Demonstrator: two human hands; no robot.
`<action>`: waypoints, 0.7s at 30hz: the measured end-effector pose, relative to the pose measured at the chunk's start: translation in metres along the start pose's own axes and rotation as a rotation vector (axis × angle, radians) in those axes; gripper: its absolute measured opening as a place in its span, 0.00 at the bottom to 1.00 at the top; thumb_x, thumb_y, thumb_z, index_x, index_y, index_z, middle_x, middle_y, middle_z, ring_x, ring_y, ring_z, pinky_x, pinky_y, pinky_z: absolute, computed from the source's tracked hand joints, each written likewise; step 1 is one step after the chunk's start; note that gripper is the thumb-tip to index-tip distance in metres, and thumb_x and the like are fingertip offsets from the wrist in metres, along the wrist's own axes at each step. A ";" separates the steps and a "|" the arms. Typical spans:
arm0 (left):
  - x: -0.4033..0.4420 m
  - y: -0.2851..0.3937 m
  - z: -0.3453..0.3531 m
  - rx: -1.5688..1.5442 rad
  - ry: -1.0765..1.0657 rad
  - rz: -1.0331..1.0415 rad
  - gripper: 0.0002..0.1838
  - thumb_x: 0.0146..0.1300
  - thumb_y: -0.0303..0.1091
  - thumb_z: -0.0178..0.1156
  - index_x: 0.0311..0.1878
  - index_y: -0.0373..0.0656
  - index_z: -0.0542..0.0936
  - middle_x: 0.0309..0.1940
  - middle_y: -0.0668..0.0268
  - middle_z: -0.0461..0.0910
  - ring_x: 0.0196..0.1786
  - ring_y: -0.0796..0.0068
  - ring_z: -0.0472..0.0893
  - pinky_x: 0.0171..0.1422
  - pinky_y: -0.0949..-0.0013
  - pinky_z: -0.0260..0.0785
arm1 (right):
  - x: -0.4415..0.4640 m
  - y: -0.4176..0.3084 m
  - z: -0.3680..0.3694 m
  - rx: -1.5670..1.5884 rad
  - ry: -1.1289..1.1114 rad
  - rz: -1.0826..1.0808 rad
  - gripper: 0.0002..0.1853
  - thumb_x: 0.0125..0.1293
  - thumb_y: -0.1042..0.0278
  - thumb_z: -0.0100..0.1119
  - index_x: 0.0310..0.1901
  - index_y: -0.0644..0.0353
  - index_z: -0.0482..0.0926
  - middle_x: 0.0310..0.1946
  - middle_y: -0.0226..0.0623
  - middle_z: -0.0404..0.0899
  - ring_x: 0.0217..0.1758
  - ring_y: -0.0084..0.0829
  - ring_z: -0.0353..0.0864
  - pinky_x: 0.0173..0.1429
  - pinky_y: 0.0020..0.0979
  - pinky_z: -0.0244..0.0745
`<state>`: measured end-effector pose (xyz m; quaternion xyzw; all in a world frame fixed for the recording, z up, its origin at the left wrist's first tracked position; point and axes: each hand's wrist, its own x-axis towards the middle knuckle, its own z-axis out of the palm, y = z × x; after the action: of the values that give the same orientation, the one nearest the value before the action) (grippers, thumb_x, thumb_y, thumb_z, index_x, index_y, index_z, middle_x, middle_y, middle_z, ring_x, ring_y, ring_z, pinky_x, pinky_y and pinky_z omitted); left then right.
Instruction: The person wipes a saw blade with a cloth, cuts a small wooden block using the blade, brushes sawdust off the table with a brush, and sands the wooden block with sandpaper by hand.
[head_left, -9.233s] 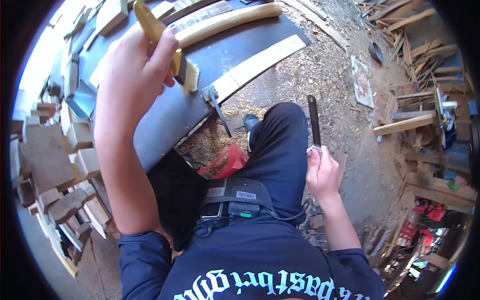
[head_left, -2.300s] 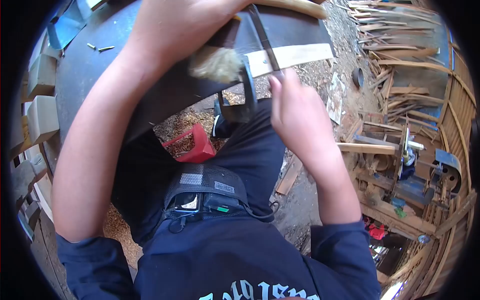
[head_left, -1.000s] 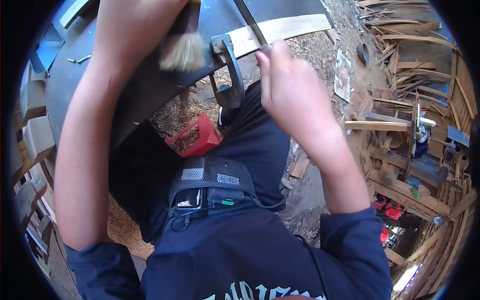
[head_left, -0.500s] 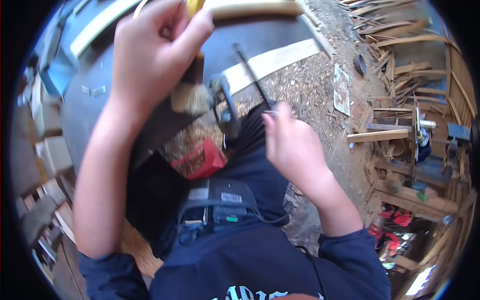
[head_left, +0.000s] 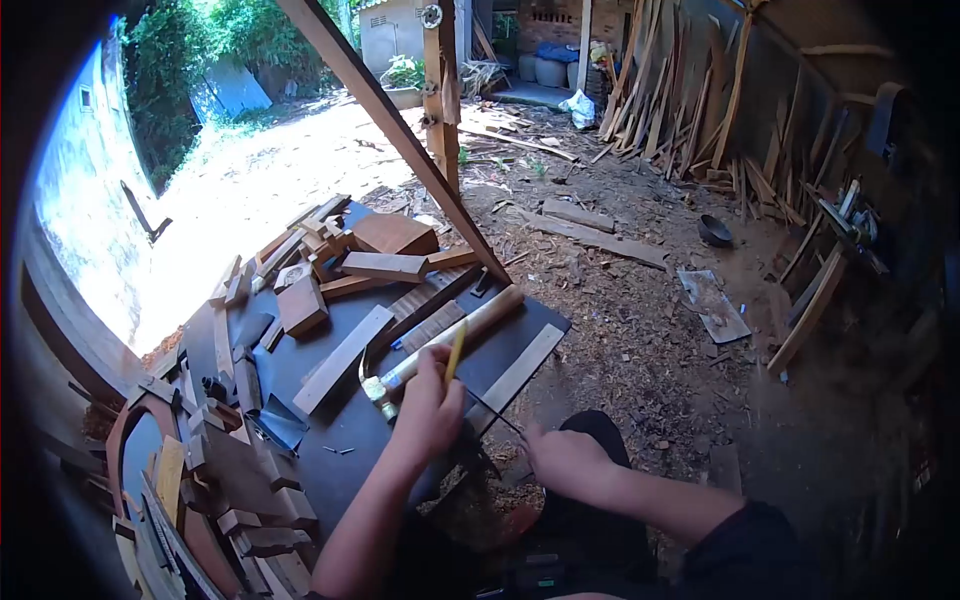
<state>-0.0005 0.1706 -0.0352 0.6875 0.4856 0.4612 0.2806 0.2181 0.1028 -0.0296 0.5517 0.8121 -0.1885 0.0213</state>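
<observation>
My left hand is closed round a slim yellow stick, perhaps a pencil, whose upper end stands out above the fingers. In my right hand, closed above my knee, is a thin dark rod. It slants up and left toward the left hand; whether it is a file or another tool I cannot tell. Just beyond the left hand, a claw hammer with a pale wooden handle lies on the dark tabletop. Two small nails lie left of my left forearm.
Wood blocks crowd the table's far side. A pale board and a strip lie on top. More offcuts pile up at left. A slanted beam rises behind. Planks lean at the far right.
The view has tilted up from my lap to the table and yard. My hands now appear lower and closer together. The yellow stick and dark rod are still held.
</observation>
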 end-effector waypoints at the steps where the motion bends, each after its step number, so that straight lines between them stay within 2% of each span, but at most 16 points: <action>1: 0.007 0.027 -0.003 0.064 -0.154 -0.115 0.20 0.70 0.29 0.57 0.61 0.33 0.69 0.41 0.41 0.83 0.47 0.40 0.86 0.54 0.48 0.77 | -0.013 0.008 0.002 -0.005 -0.024 0.030 0.13 0.72 0.70 0.50 0.53 0.70 0.71 0.33 0.56 0.87 0.38 0.55 0.91 0.39 0.53 0.86; 2: 0.011 0.051 -0.004 0.124 -0.308 -0.242 0.19 0.71 0.31 0.60 0.59 0.32 0.70 0.43 0.40 0.83 0.47 0.39 0.86 0.54 0.47 0.77 | -0.020 0.010 0.004 -0.010 -0.059 0.061 0.14 0.72 0.69 0.51 0.53 0.70 0.71 0.33 0.56 0.87 0.38 0.56 0.91 0.39 0.52 0.86; 5: 0.021 0.042 0.031 0.416 -0.324 0.075 0.25 0.66 0.41 0.71 0.55 0.33 0.72 0.42 0.47 0.83 0.46 0.45 0.87 0.51 0.50 0.79 | 0.002 0.007 -0.006 -0.053 -0.091 -0.049 0.15 0.71 0.69 0.52 0.56 0.68 0.71 0.34 0.51 0.88 0.39 0.54 0.91 0.38 0.52 0.86; 7: 0.026 0.054 0.051 0.563 -0.370 0.039 0.29 0.62 0.46 0.75 0.52 0.33 0.74 0.46 0.47 0.82 0.48 0.43 0.87 0.52 0.50 0.81 | 0.021 0.008 0.003 -0.141 -0.078 -0.129 0.16 0.71 0.70 0.53 0.56 0.68 0.71 0.35 0.48 0.88 0.40 0.53 0.90 0.40 0.51 0.86; 9: 0.033 0.053 0.067 0.683 -0.389 0.019 0.29 0.60 0.50 0.76 0.48 0.33 0.78 0.48 0.48 0.82 0.50 0.43 0.87 0.52 0.51 0.83 | 0.017 0.008 0.001 -0.115 -0.038 -0.077 0.16 0.71 0.70 0.53 0.56 0.68 0.71 0.35 0.49 0.88 0.40 0.54 0.90 0.41 0.51 0.86; 12: 0.043 0.039 0.069 0.719 -0.409 -0.016 0.26 0.60 0.48 0.76 0.46 0.33 0.80 0.49 0.47 0.83 0.50 0.45 0.88 0.52 0.51 0.83 | -0.012 0.004 -0.005 -0.027 -0.056 0.018 0.15 0.72 0.69 0.53 0.56 0.68 0.71 0.34 0.51 0.88 0.39 0.54 0.90 0.40 0.51 0.86; 14: 0.047 0.045 0.063 0.717 -0.417 -0.016 0.21 0.61 0.43 0.75 0.46 0.34 0.83 0.50 0.48 0.83 0.50 0.48 0.88 0.52 0.52 0.83 | -0.022 0.009 -0.008 -0.036 -0.092 0.059 0.15 0.74 0.66 0.53 0.55 0.67 0.72 0.32 0.52 0.87 0.38 0.55 0.90 0.39 0.52 0.85; 16: 0.047 0.046 0.067 0.718 -0.435 -0.032 0.19 0.61 0.40 0.75 0.47 0.36 0.84 0.51 0.49 0.82 0.50 0.51 0.88 0.53 0.54 0.83 | 0.003 0.006 -0.015 -0.081 -0.119 -0.028 0.15 0.73 0.70 0.52 0.56 0.68 0.71 0.34 0.52 0.87 0.40 0.54 0.90 0.40 0.51 0.86; 17: 0.048 0.045 0.066 0.661 -0.426 -0.038 0.18 0.62 0.39 0.72 0.46 0.35 0.82 0.49 0.47 0.83 0.50 0.47 0.87 0.54 0.50 0.82 | 0.012 0.005 -0.014 -0.095 -0.131 -0.062 0.15 0.72 0.72 0.51 0.57 0.69 0.70 0.36 0.53 0.88 0.41 0.54 0.91 0.41 0.51 0.86; 20: 0.045 0.046 0.065 0.588 -0.378 -0.112 0.19 0.60 0.40 0.71 0.46 0.34 0.82 0.48 0.47 0.82 0.51 0.46 0.87 0.55 0.50 0.81 | 0.023 0.006 -0.001 -0.157 -0.092 -0.120 0.15 0.72 0.71 0.51 0.56 0.70 0.71 0.34 0.52 0.88 0.41 0.55 0.91 0.40 0.52 0.86; 21: 0.043 0.043 0.066 0.599 -0.377 -0.100 0.19 0.60 0.40 0.71 0.46 0.34 0.82 0.47 0.47 0.82 0.50 0.46 0.87 0.55 0.50 0.82 | 0.009 0.003 -0.006 -0.012 -0.067 -0.034 0.15 0.72 0.71 0.51 0.56 0.69 0.72 0.34 0.52 0.87 0.41 0.56 0.91 0.40 0.54 0.85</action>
<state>0.0813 0.1981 -0.0113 0.7877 0.5720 0.1489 0.1736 0.2180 0.1137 -0.0271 0.5311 0.8214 -0.2021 0.0486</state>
